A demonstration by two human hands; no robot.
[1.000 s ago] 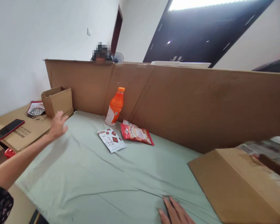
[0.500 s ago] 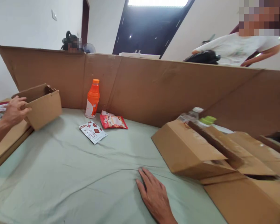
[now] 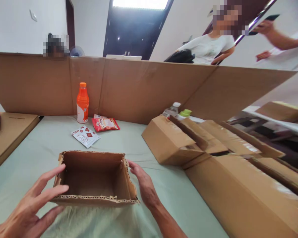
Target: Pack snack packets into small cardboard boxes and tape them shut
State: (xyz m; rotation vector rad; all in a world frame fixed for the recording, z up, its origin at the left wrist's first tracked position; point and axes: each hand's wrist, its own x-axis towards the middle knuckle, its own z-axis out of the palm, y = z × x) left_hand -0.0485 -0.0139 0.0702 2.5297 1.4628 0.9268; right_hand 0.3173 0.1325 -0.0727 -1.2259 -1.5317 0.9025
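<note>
A small open-topped cardboard box with ragged cut edges is in front of me, its inside bare. My left hand is at its left end, fingers spread over the rim. Against the right wall lies my right hand, its fingertips partly hidden by the box. Beyond the box lie a white snack pouch with dark red squares and a red snack bag. An orange drink bottle stands upright behind them.
Larger cardboard boxes line the right side, with a clear bottle and a green lid behind. A cardboard barrier crosses the back. A flat carton lies left. People are beyond the barrier.
The small box has come from the far left to the front middle, carried by my left hand. My right hand has moved from the cloth to its right side. The view has turned right.
</note>
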